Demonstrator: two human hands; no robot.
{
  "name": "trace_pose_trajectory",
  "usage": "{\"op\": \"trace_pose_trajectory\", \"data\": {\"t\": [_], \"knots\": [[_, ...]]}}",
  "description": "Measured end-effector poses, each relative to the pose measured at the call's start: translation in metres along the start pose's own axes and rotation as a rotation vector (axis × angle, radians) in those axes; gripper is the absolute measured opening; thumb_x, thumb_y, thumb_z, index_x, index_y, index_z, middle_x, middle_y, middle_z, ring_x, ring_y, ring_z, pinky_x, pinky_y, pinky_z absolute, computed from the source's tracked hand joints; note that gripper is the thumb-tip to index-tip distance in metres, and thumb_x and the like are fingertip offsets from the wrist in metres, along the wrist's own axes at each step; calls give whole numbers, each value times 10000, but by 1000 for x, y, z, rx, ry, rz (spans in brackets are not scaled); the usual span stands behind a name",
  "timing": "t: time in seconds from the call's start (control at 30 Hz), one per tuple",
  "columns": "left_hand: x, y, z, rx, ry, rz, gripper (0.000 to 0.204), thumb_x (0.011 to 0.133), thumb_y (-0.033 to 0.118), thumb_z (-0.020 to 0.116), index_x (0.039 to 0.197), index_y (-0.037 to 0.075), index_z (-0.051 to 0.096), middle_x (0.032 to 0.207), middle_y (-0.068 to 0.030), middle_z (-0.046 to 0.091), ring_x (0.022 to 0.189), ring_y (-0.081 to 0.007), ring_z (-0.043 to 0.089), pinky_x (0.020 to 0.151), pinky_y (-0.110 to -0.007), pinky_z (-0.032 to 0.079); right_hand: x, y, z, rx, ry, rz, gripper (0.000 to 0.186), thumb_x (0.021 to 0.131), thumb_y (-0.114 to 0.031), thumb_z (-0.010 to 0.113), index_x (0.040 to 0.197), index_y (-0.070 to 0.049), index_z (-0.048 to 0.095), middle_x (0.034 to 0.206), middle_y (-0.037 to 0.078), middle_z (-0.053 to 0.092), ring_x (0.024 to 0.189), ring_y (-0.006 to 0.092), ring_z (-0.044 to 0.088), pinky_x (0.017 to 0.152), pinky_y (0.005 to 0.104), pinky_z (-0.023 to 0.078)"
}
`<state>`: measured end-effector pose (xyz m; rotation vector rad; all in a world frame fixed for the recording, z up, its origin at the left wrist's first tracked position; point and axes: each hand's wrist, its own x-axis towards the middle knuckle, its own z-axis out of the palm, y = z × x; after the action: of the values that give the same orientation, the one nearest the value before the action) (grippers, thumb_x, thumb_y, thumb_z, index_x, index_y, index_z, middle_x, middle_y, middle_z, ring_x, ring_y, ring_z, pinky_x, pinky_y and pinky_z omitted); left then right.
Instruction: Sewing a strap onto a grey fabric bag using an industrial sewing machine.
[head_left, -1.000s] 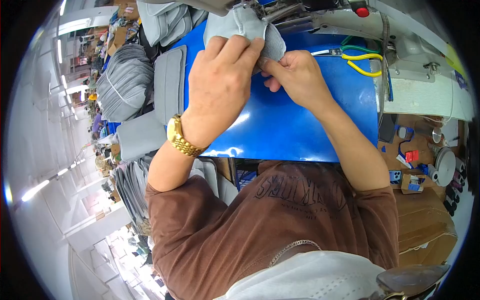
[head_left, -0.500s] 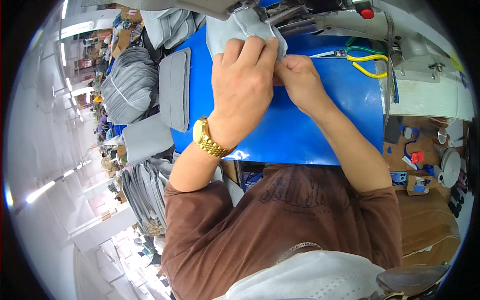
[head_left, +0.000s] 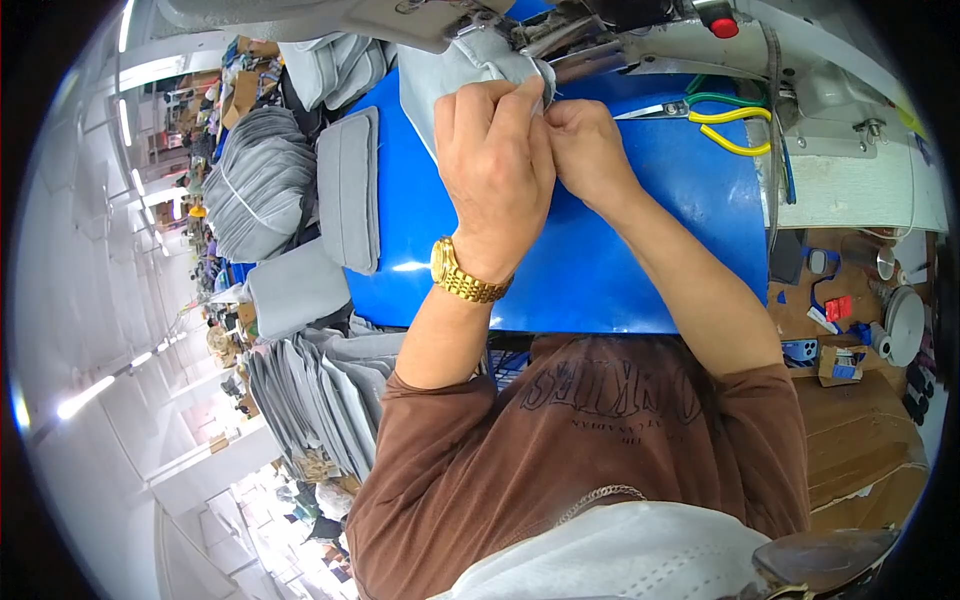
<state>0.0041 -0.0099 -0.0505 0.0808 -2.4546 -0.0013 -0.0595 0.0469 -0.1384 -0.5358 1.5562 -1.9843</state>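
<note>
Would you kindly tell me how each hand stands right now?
Left hand: curled on the grey cloth, holding it.
Right hand: closed near its edge; whether it pinches the cloth is hidden.

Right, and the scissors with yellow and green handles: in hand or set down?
Set down: the scissors lie on the blue surface, while left hand and right hand are at the grey fabric.

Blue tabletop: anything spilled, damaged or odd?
No spill or damage visible. Mildly odd: the scissors lie loose, blades pointing toward the nearby right hand, which could perhaps brush the tips.
</note>
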Motion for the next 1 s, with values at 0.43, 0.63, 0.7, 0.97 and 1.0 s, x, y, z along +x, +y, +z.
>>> {"op": "trace_pose_trajectory", "data": {"t": [0.43, 0.63, 0.7, 0.97, 1.0], "knots": [[1, -1, -2, 54, 69, -60, 267, 727, -4, 710, 988, 50, 696, 918, -98, 607, 825, -273, 539, 708, -365, 454, 1, -18, -6, -347, 27, -537, 210, 819, -142, 650, 673, 7, 624, 668, 234, 600, 617, 423, 607, 528, 473, 474], [-1, -3, 5, -69, 94, -65, 213, 722, 1, 721, 931, 43, 710, 879, -95, 613, 787, -266, 558, 679, -362, 459, 2, -9, -4, -309, 29, -461, 246, 854, -166, 631, 694, 22, 622, 674, 239, 599, 622, 434, 599, 544, 478, 470], [-1, 0, 8, -66, 101, -61, 209, 723, 2, 720, 929, 39, 711, 877, -97, 613, 788, -268, 556, 680, -363, 459, 2, -5, -7, -244, 6, -455, 248, 865, -164, 622, 708, 28, 619, 678, 242, 599, 627, 434, 599, 541, 472, 465], [12, -4, 18, 7, 73, -76, 166, 741, 22, 710, 906, 25, 700, 899, -117, 592, 830, -285, 533, 711, -380, 453, 12, 3, -7, -46, -36, -392, 245, 889, -165, 601, 764, 44, 625, 687, 246, 606, 631, 396, 621, 531, 421, 452], [13, -3, 16, 9, 73, -99, 155, 747, 34, 713, 901, 24, 700, 921, -128, 585, 849, -291, 528, 722, -385, 451, 11, -2, -9, -47, -65, -366, 250, 890, -170, 604, 764, 45, 626, 683, 228, 621, 614, 352, 635, 535, 399, 460]]}}
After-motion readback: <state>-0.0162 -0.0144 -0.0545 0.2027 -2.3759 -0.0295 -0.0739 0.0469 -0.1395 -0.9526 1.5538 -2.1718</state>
